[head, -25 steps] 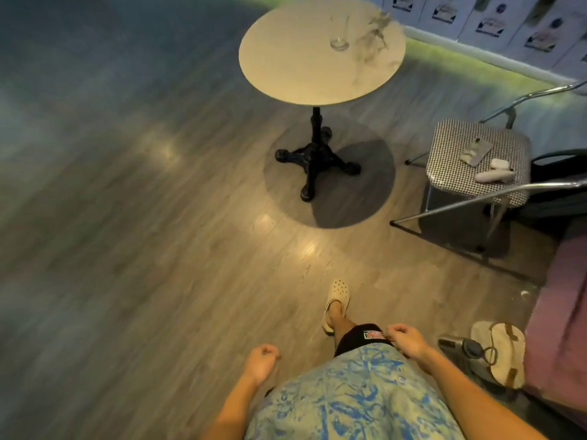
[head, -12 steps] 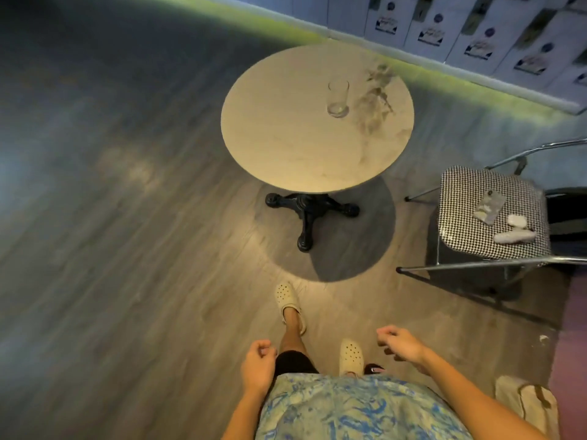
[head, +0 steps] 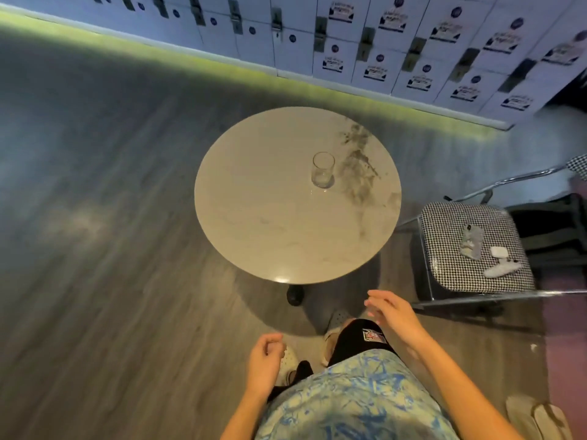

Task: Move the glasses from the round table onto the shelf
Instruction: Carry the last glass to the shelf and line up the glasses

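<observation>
Both hands empty: left hand (head: pixel 265 360) loosely curled low by the hip, right hand (head: pixel 392 312) fingers spread, just short of the near bench (head: pixel 254 236) rim. One clear glass (head: pixel 323 169) stands upright past centre on the round bench, nothing touching it; no shelf in view. Risk: glass is transparent and smooth, so a rushed reach could clip the rim and tip it.
</observation>
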